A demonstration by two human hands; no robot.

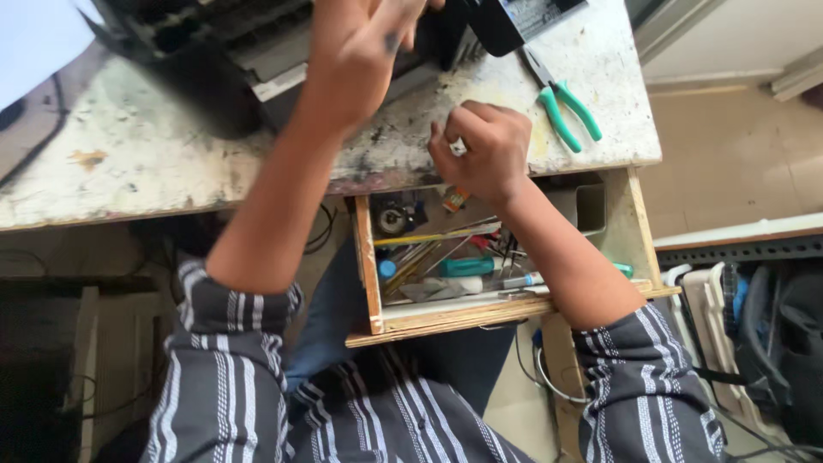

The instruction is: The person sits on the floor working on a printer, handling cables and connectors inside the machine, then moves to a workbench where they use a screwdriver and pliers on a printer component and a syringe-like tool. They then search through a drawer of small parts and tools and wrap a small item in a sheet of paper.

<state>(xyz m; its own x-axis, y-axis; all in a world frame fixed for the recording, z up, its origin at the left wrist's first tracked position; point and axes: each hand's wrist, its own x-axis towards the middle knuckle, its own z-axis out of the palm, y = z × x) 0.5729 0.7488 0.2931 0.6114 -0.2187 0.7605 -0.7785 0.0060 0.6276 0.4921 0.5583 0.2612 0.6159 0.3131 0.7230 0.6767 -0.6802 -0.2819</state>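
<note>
My left hand (356, 60) reaches up onto a dark machine (214, 51) at the back of a stained white worktable (129, 154); its fingers are partly cut off by the frame's top edge. My right hand (480, 150) hovers at the table's front edge with fingers curled around something small and pale that I cannot identify. Just below it a wooden drawer (367, 266) stands pulled out, filled with several tools, among them a teal-handled one (467, 267) and a yellow rod (420, 239).
Green-handled pliers (566, 110) lie on the table's right part. A dark box (506, 21) sits at the back. Cables hang under the table. A pale bin with dark gear (754, 326) stands at the right on the floor.
</note>
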